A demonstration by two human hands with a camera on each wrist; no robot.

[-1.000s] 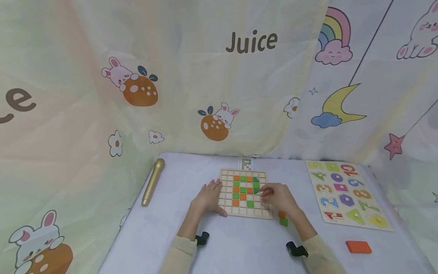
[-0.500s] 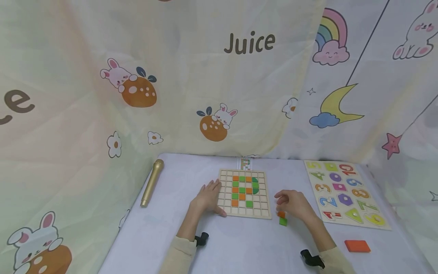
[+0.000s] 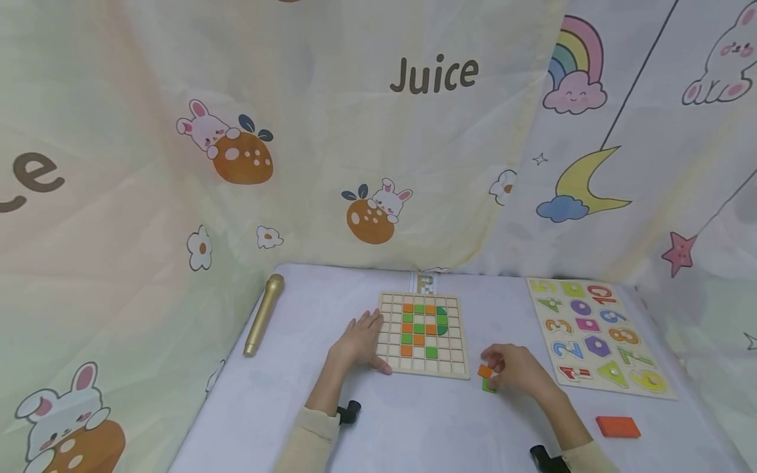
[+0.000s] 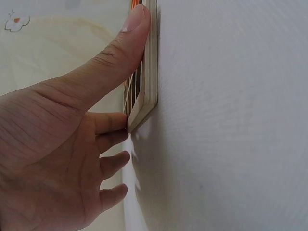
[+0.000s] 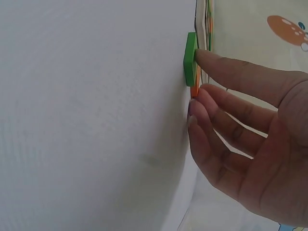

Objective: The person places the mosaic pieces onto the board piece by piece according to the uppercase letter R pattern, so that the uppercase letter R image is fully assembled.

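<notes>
My left hand [image 3: 358, 341] rests at the left side of a wooden grid board [image 3: 387, 362], its thumb over the front corner in the left wrist view. Orange and green square tiles and green rounded pieces sit in the grid, forming a letter-like shape. To the right of the board, my right hand [image 3: 517, 369] reaches down to two loose tiles. Its thumb touches the green square tile [image 5: 190, 60], while the bent fingers come down beside the orange square tile [image 3: 485, 371]. A gap shows between thumb and fingertips in the right wrist view.
A number-and-shape puzzle board [image 3: 641, 361] lies at the right, with an orange rectangular block [image 3: 618, 427] in front of it. A gold microphone [image 3: 264, 315] lies along the left edge. Behind the grid board is a small pattern card [image 3: 426, 284]. Printed curtains [image 3: 307, 131] surround the table.
My right hand has left the grid board's right side and moved right and down to the loose orange and green tiles. My left hand stays at the board's left edge.
</notes>
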